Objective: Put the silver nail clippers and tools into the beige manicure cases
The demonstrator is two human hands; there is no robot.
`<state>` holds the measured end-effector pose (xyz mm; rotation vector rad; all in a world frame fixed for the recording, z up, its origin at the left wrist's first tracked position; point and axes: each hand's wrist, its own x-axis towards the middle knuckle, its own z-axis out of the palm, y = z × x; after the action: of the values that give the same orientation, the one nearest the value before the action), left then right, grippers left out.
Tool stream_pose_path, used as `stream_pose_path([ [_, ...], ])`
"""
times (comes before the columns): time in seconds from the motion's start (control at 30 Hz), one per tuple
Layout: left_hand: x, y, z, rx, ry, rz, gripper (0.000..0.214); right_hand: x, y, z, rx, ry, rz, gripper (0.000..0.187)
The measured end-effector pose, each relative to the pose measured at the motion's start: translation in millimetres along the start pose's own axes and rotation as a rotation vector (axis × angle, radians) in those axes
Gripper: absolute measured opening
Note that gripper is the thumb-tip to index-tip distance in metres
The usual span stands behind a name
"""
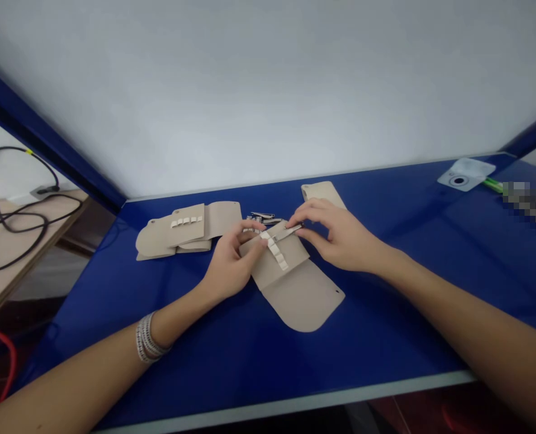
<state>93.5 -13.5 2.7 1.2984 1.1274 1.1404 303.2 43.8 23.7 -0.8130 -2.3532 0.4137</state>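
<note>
While in the right grip, metal tool leftward over beige case

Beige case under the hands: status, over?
Left hand holding the beige case, flap spread open. Right hand pinching a slim metal tool at the white loops. Metal pieces just beyond the case.

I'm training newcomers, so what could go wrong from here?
The slim metal tool could slip from the right hand, whose fingers seem to pinch only its end. The white loops look narrow, so it might snag. Metal pieces lie just beyond the beige case and might get knocked.
</note>
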Motion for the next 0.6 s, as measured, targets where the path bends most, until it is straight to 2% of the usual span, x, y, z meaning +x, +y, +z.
stream_pose_path([
  [0.27,-1.2,1.7,0.0,0.14,0.059,0.014,0.035,-2.7,-1.5,0.4,-0.068,-0.119,0.032,0.016],
  [0.6,-2.1,-3.1,-0.8,0.2,-0.007,0.113,0.042,-4.7,-6.5,7.3,-0.033,-0.172,0.014,0.014],
])
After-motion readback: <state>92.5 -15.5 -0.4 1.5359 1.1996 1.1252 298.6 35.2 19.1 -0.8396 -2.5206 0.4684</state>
